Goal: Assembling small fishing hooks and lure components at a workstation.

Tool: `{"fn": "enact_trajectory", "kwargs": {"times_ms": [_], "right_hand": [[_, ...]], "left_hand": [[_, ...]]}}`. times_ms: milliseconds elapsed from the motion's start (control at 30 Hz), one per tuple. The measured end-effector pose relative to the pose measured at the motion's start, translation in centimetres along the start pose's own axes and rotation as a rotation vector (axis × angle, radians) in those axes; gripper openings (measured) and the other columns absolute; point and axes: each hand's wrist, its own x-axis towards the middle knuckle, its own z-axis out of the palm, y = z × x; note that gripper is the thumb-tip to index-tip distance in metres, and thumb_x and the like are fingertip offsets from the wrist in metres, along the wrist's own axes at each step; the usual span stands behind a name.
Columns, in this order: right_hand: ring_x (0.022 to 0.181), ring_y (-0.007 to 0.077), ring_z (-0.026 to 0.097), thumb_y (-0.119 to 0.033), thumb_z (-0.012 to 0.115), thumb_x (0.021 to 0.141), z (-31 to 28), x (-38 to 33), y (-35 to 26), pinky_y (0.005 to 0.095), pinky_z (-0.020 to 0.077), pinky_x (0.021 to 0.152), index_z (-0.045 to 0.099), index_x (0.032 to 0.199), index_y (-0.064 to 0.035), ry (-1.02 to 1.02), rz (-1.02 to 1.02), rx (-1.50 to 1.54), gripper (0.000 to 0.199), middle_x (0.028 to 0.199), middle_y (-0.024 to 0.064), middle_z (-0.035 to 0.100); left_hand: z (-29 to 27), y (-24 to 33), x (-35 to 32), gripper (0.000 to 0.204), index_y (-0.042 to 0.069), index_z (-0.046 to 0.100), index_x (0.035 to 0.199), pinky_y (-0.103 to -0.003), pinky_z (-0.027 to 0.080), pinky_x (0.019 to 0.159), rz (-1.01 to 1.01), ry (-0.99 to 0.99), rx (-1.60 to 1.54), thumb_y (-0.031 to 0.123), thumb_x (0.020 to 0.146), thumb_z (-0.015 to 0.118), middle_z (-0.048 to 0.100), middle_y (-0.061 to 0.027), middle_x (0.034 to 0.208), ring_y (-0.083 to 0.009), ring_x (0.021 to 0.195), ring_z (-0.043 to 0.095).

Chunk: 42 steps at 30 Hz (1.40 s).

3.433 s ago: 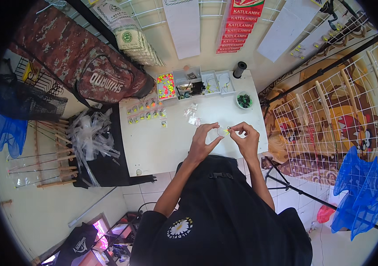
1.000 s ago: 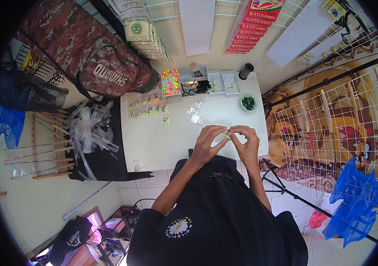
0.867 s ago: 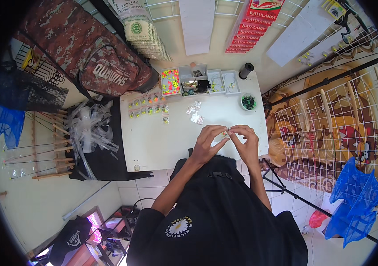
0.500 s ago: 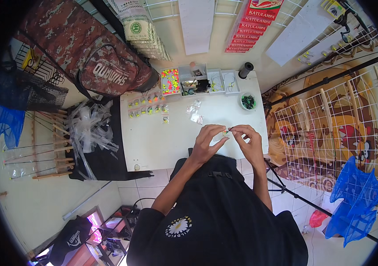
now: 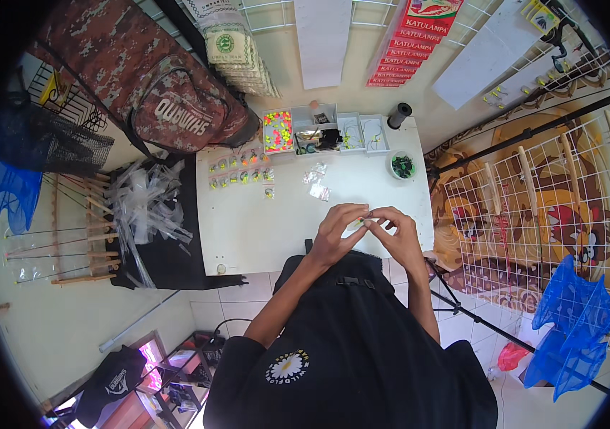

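Note:
My left hand (image 5: 334,234) and my right hand (image 5: 400,238) meet over the front part of the white table (image 5: 276,236). Both have their fingers pinched, with fingertips touching or nearly so. A tiny colourful piece (image 5: 361,219) with yellow-green and reddish bits shows between them, too small to name. Beyond the hands lie a few small clear plastic packets (image 5: 318,190). To their left, small bags with bright yellow and orange pieces (image 5: 239,176) are set out in rows, and a single similar bag (image 5: 269,193) lies just in front.
Along the back edge stand a white box of bright beads (image 5: 290,146), white trays with thin wire-like pieces (image 5: 374,136), a black cylinder (image 5: 399,115) and a round tub of dark green pieces (image 5: 403,166). A camouflage bag (image 5: 169,100) hangs over the left rear corner. A black tripod leg (image 5: 462,306) stands right.
My hands have drawn closer together. My right fingers now reach my left fingertips, partly covering the small piece. The view has shifted slightly.

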Motion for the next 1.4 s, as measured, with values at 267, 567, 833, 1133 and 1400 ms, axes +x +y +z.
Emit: {"fn": "enact_trajectory", "kwargs": {"times_ms": [267,567,833,1133,1400], "right_hand": [[0.076,0.0159,0.059,-0.016,0.069,0.084,0.4,-0.1,-0.1,0.0301,0.0448,0.065,0.074,0.097,-0.0068,0.028,0.02,0.052,0.017,0.092,0.0078,0.07],[0.082,0.0181,0.064,-0.006,0.06,0.085,-0.1,-0.2,-0.4,0.0297,0.0468,0.068,0.073,0.103,-0.006,0.0,0.032,0.032,0.022,0.097,0.0094,0.071],[0.083,0.0116,0.063,-0.003,0.057,0.088,-0.7,-0.2,-1.4,0.0254,0.0459,0.069,0.072,0.103,-0.0032,0.028,0.008,0.013,0.021,0.097,0.0077,0.072],[0.087,0.0196,0.066,0.004,0.053,0.084,-0.9,-0.3,-2.6,0.0291,0.0489,0.073,0.07,0.095,-0.0033,0.158,-0.146,-0.136,0.021,0.097,0.0102,0.071],[0.088,0.0253,0.064,0.005,0.055,0.08,-0.8,-0.4,-2.2,0.0336,0.0493,0.078,0.072,0.093,-0.0044,0.184,-0.111,-0.115,0.023,0.095,0.012,0.07]], "left_hand": [[-0.3,0.7,-0.2,0.046,0.006,0.062,0.117,-0.038,0.046,0.09,-0.141,-0.006,0.051,0.007,0.074,0.077,0.06,-0.0101,0.114,-0.028,0.104,0.058],[-0.2,0.8,-0.1,0.04,0.007,0.067,0.113,-0.037,0.045,0.089,-0.126,0.012,0.127,0.009,0.074,0.077,0.062,-0.0071,0.108,-0.0255,0.102,0.058],[0.0,0.5,-0.2,0.042,0.007,0.067,0.113,-0.036,0.047,0.088,-0.211,0.035,0.016,0.008,0.073,0.079,0.063,-0.0082,0.108,-0.025,0.101,0.059],[-0.2,0.8,0.0,0.041,0.005,0.068,0.111,-0.036,0.048,0.087,-0.225,0.048,-0.002,0.008,0.072,0.08,0.063,-0.0088,0.107,-0.0251,0.1,0.06],[-0.2,0.6,0.1,0.043,0.006,0.068,0.11,-0.033,0.051,0.083,-0.19,0.065,0.028,0.006,0.07,0.082,0.064,-0.0082,0.106,-0.0231,0.097,0.062]]}}
